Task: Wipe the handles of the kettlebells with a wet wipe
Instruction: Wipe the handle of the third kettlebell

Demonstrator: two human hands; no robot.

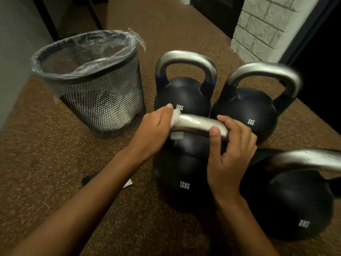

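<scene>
Several black kettlebells with silver handles stand on the brown floor. The near 12KG kettlebell (182, 182) has a white wet wipe (195, 122) draped along its handle. My left hand (155, 130) grips the wipe at the handle's left end. My right hand (230, 145) pinches the wipe around the handle's right end, thumb in front. Behind stand another 12KG kettlebell (184, 95) and an 8KG kettlebell (247, 111). A fourth kettlebell (287, 204) stands at the near right.
A black mesh waste bin (96, 100) with a clear plastic liner stands left of the kettlebells. A torn dark wrapper (88, 180) lies on the floor under my left forearm. A white brick pillar (262, 28) rises at the back right.
</scene>
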